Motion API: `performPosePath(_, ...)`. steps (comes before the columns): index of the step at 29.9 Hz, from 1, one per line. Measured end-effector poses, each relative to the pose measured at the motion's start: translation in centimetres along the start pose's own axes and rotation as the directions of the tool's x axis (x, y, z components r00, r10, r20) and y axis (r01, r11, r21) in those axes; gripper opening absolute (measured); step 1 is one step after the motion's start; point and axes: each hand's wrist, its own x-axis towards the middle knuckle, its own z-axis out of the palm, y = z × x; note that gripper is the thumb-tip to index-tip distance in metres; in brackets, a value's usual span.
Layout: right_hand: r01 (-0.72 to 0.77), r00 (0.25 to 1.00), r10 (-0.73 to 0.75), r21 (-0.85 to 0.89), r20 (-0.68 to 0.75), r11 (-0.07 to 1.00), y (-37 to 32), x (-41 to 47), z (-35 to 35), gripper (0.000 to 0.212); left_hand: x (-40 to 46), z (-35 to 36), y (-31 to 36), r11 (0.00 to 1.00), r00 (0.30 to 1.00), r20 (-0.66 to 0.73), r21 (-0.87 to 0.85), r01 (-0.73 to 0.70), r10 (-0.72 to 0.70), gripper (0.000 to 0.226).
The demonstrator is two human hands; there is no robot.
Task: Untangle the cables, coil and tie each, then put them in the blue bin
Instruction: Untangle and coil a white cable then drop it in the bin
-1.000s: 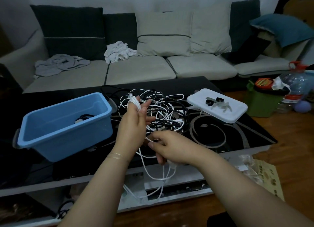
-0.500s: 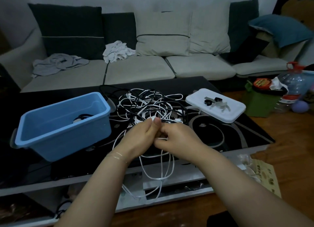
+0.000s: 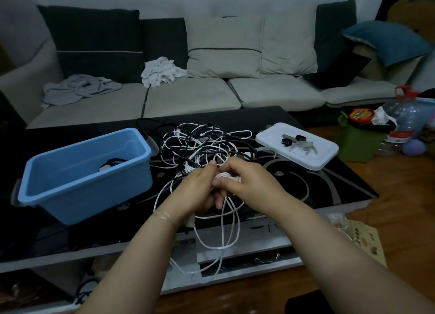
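White cable (image 3: 231, 222) is pinched between the left hand (image 3: 200, 189) and right hand (image 3: 244, 179), fingers curled round its small coil above the table (image 3: 341, 191); loops dangle, one strand trails into the tangle (image 3: 202, 146) beside the blue bin (image 3: 82, 172). Pulling could tighten knots.

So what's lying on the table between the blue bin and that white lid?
In the head view, a tangled heap of white and black cables lies on the table between the blue bin and the white lid.
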Motion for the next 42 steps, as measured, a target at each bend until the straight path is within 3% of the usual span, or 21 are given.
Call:
performPosePath(9,0.011,1.0,-0.02,-0.318,-0.023,0.948,0.0,0.8,-0.5,0.04,0.7,1.7,0.1,0.989,0.969,-0.244,-0.151,0.007,-0.044,0.054)
performPosePath(12,0.037,0.999,-0.047,-0.423,-0.012,0.905,0.2,1.1,-0.4,0.045,1.1,1.7,-0.2,0.996,0.951,-0.308,-0.088,-0.005,-0.023,0.033)
performPosePath(15,0.046,0.999,-0.047,-0.446,0.009,0.894,0.4,1.4,-0.2,0.048,1.3,1.2,-0.5,0.989,0.925,-0.359,0.123,-0.088,0.127,0.018)
performPosePath(17,0.053,0.998,-0.061,-0.421,-0.004,0.906,0.6,1.6,-0.3,0.049,1.1,0.6,-0.4,0.96,0.926,-0.311,0.245,-0.139,0.213,0.025)
performPosePath(21,0.038,0.998,-0.055,-0.344,-0.042,0.938,1.4,1.9,-1.0,0.056,0.4,-0.6,0.2,0.975,0.974,-0.129,0.153,-0.164,0.184,0.05)
performPosePath(26,0.023,0.999,-0.029,-0.215,-0.026,0.976,2.6,2.6,-0.3,0.042,0.8,-0.2,0.1,0.991,0.986,-0.109,-0.031,-0.132,0.128,0.032)
performPosePath(30,0.054,0.999,-0.054,-0.184,0.005,0.981,3.4,3.5,0.4,0.038,2.2,-0.6,-1.4,0.98,0.985,-0.126,0.17,-0.098,0.121,0.04)
performPosePath(33,0.061,0.998,-0.061,-0.094,0.009,0.994,4.1,3.9,0.8,0.06,2.9,-0.9,-1.6,0.975,0.984,-0.136,0.203,-0.088,0.117,0.039)
performPosePath(35,0.03,0.999,-0.028,0.104,-0.016,0.994,4.7,4.6,0.5,0.065,3.1,-1.0,-1.7,0.952,0.974,-0.181,0.298,-0.077,0.135,0.035)
performPosePath(37,-0.017,0.988,0.064,0.311,-0.141,0.95,6.5,6.7,-0.4,0.042,3.4,-1.2,-1.8,0.93,0.961,-0.23,0.362,-0.061,0.153,0.032)
performPosePath(39,-0.082,0.933,0.152,0.22,-0.326,0.972,9.1,9.6,-2.1,0.025,3.8,-1.3,-1.9,0.919,0.953,-0.261,0.392,-0.039,0.152,0.034)
performPosePath(40,-0.172,0.907,0.196,0.097,-0.372,0.98,10.6,10.8,-2.9,0.022,4.0,-1.3,-1.9,0.916,0.95,-0.273,0.401,-0.032,0.152,0.035)
performPosePath(42,-0.39,0.88,0.297,-0.209,-0.37,0.897,13.4,12.8,-4.1,0.025,4.5,-1.4,-2.0,0.917,0.943,-0.297,0.398,-0.019,0.148,0.035)
